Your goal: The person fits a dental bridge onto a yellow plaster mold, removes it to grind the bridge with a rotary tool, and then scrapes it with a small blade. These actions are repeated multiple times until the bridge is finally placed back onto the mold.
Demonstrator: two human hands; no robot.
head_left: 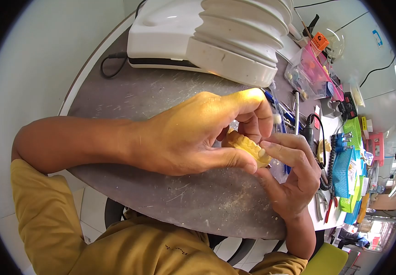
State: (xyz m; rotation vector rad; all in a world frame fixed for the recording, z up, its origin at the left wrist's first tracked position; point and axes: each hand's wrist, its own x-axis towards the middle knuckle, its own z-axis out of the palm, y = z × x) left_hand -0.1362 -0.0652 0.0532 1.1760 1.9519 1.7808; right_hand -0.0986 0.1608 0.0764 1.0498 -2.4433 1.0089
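A yellow dental cast (249,145) with a row of teeth is held between both hands above the grey table. My left hand (193,133) grips it from the left, the thumb along its near side and the other fingers curled over its far side. My right hand (294,169) holds the cast's right end, with the thumb below and a fingertip touching near a pale white tooth (261,152). Parts of the cast are covered by the fingers.
A white ribbed hose with a wide nozzle (232,62) hangs over the grey table (184,197), by a white machine (161,36). On the right are a pink-edged clear box (305,73), tools, a black coiled cable, red-handled pliers (329,210) and blue baskets (342,172).
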